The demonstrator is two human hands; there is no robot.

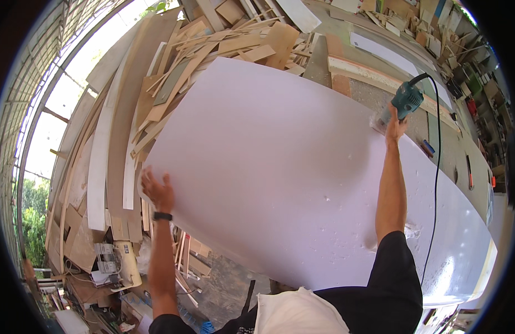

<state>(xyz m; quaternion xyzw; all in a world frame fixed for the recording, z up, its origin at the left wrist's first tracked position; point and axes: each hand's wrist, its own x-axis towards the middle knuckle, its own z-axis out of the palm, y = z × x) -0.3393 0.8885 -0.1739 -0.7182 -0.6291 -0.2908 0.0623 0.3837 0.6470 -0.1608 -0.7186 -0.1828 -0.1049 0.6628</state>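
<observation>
My right hand (395, 129) grips the green trimmer (406, 100); left hand (157, 191), fingers spread, steadies the white panel (291, 178) (cord (436, 167) could snag, I reckon).

White panel (302, 167) lower-right end cut off; trimmer (406, 100) base hidden behind right hand (395, 129).

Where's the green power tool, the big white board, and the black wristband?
green power tool (406, 99), head view, on its body.
big white board (291, 178), head view, on its bare middle.
black wristband (162, 216), head view, on the band.
</observation>
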